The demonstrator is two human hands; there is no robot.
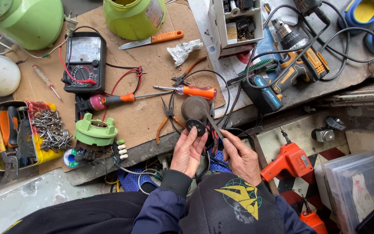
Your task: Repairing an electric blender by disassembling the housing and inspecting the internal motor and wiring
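Observation:
My left hand (188, 152) holds a small round black part (195, 126) by its edge, fingers curled up under it. My right hand (240, 157) grips a thin dark tool (213, 125) like a pen, its tip resting against the black part. Just beyond the part lies a brown domed disc (194, 106) on the cardboard. Both hands hover over the near edge of the workbench, above a tangle of black wires (232, 130). My dark sleeves and a cap with a yellow emblem fill the bottom of the view.
On the cardboard lie an analog multimeter (83, 60), orange-handled screwdrivers (193, 91), pliers (168, 115), a knife (152, 40) and a green motor housing (95, 131). A tin of screws (48, 128) sits left. Cordless drills (301, 67) lie right; an orange drill (288, 159) and plastic bins (360, 186) stand lower right.

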